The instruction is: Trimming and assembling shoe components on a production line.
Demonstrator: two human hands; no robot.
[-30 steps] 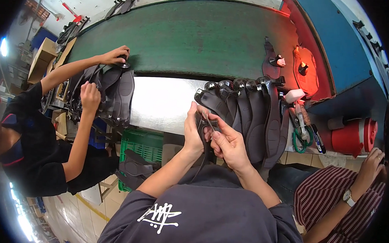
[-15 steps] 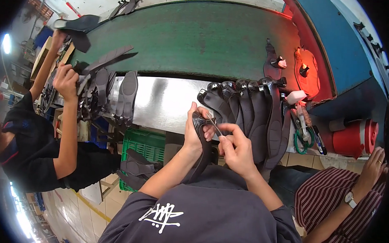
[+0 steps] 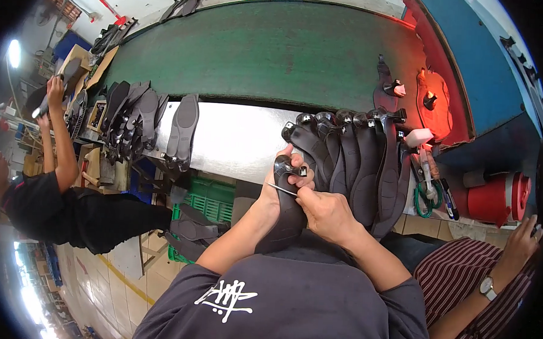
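Note:
My left hand (image 3: 271, 204) is wrapped round a black shoe sole (image 3: 285, 223) with a shiny black heel piece at its upper end. The sole hangs down towards my lap, and part of it lies behind my forearm. In my right hand (image 3: 331, 214), closed fingers pinch a thin metal rod-like tool (image 3: 281, 189). Its shaft crosses in front of the sole just below the heel piece; whether the tip touches is unclear. Just beyond my hands, several more black soles (image 3: 365, 173) with shiny heels lie side by side on the metal tabletop (image 3: 230, 137).
A green belt (image 3: 258, 54) runs behind the tabletop, with soles under red light at its right. Pliers (image 3: 428, 170), a green cord (image 3: 424, 203) and a red container (image 3: 494, 197) stand right. Left are piled soles (image 3: 128, 115) and a green crate (image 3: 213, 197). Co-workers are on both sides.
The sole in my left hand has turned, showing its heel piece more plainly. My right hand and the metal tool have moved slightly lower. The left co-worker has turned away with a sole.

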